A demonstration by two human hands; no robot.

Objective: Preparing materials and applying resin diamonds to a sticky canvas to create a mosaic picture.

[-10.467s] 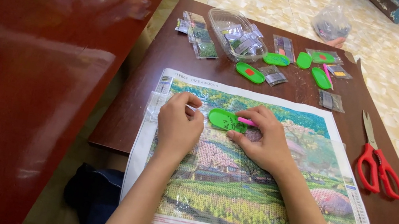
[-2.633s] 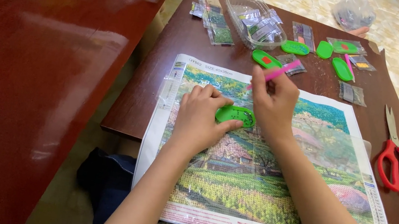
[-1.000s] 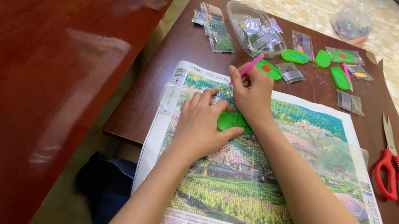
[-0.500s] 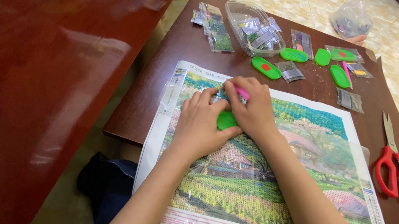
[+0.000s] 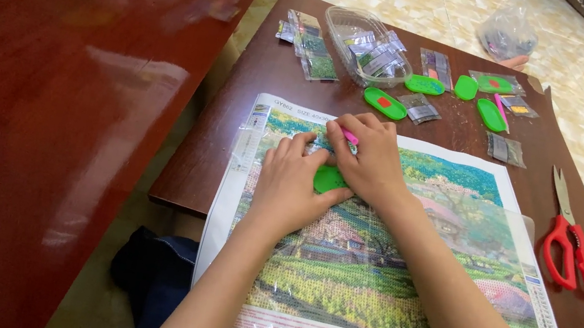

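Observation:
A diamond-painting canvas with a garden and house scene lies across the low brown table and my lap. My left hand rests flat on the canvas, its fingers against a small green bead tray. My right hand is curled over the tray's far side and grips a pink applicator pen, whose tip points down at the canvas near the upper left. Most of the tray is hidden under both hands.
Behind the canvas lie a clear plastic tub of bead packets, loose packets, several green trays and a second pink pen. Red-handled scissors lie at the right. A large glossy red-brown table fills the left.
My right hand has come down from a raised pose, with the pen now laid low against the canvas. It sits closer to my left hand, covering more of the green tray.

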